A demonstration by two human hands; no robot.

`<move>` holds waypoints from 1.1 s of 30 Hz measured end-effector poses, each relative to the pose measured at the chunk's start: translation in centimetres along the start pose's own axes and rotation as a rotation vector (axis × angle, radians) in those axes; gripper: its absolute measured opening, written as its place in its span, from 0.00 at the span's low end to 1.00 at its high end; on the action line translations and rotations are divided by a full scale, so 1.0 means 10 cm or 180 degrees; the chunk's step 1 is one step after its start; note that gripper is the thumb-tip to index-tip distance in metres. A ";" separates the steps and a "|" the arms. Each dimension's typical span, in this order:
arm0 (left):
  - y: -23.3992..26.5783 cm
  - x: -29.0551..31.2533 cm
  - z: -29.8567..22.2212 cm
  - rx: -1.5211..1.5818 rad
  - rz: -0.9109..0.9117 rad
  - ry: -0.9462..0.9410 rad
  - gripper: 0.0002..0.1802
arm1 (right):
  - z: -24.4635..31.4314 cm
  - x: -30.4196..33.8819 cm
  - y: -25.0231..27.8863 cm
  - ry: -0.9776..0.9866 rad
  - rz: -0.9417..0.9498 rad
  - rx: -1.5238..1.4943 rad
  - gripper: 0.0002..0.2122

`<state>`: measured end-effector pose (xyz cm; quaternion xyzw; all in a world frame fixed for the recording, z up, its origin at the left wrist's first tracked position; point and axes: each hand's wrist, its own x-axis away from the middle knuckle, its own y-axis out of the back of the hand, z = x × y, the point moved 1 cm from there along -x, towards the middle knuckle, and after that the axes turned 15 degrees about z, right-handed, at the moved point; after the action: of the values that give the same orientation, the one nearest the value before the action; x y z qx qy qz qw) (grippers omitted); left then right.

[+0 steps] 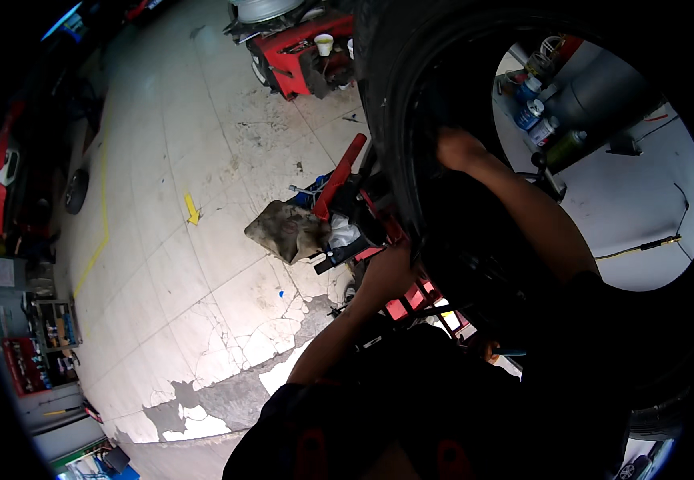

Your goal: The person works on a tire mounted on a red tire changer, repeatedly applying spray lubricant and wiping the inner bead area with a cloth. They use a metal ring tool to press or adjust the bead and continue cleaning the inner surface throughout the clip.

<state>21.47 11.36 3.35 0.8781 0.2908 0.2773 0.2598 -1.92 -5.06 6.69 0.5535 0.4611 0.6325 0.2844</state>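
A large black tyre [395,120] stands close before me, its round opening facing me on the right. My right hand [457,150] reaches across that opening and is closed at the inner edge of the tyre's left side; its fingertips are lost in shadow. Lower down, my left hand [395,268] is against or just beside the tyre's outer side. Dark parts hide its fingers, so its grip does not show. Just left of it are a red bar [340,176], a stained, dirty cloth or pad [284,230] and a crumpled whitish piece [343,232].
Through the tyre's opening, several spray cans [531,114] and a yellow-ended hose [643,246] appear. A red machine [291,60] with a white cup [324,45] stands at the back. The tiled floor [147,232] is cracked and carries a yellow arrow [192,210]. Shelves [57,324] line the left.
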 end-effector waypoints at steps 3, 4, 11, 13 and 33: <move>0.01 -0.03 -0.02 0.0064 0.0068 0.0011 0.16 | -0.05 -0.19 -0.06 -0.0144 -0.0310 -0.0315 0.10; 0.00 -0.03 -0.02 0.0097 0.0071 0.0026 0.16 | 0.00 -0.14 -0.21 -0.0058 -0.0168 -0.0154 0.10; -0.02 -0.02 0.03 -0.0132 0.0458 0.0291 0.17 | -0.02 0.40 -0.76 0.0485 0.0284 -0.0234 0.11; 0.01 0.00 0.01 -0.0185 0.0358 0.0276 0.17 | -0.13 0.11 -0.40 0.0364 0.0189 -0.0312 0.11; -0.02 -0.02 -0.07 -0.0190 0.0067 0.0101 0.15 | -0.14 0.23 -0.80 0.0200 -0.0426 0.0034 0.20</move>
<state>20.83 11.50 3.65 0.8684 0.2771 0.3025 0.2784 -5.02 -0.14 0.60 0.5028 0.5091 0.6267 0.3085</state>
